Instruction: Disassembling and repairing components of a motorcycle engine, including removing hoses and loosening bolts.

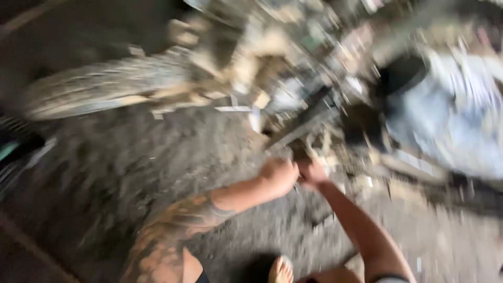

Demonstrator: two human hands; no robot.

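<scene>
The picture is heavily blurred by motion. My left hand, on a tattooed forearm, is curled into a fist in the middle of the view. My right hand is pressed right against it, fingers closed too. Both seem to clasp the lower end of a dark bar that slants up and to the right into a muddy machine. The exact spot of the grip is smeared.
A mud-caked wheel lies to the left of the machine. Another person in pale blue trousers is at the right. My bare foot stands on the dirty concrete floor. A dark object sits at the left edge.
</scene>
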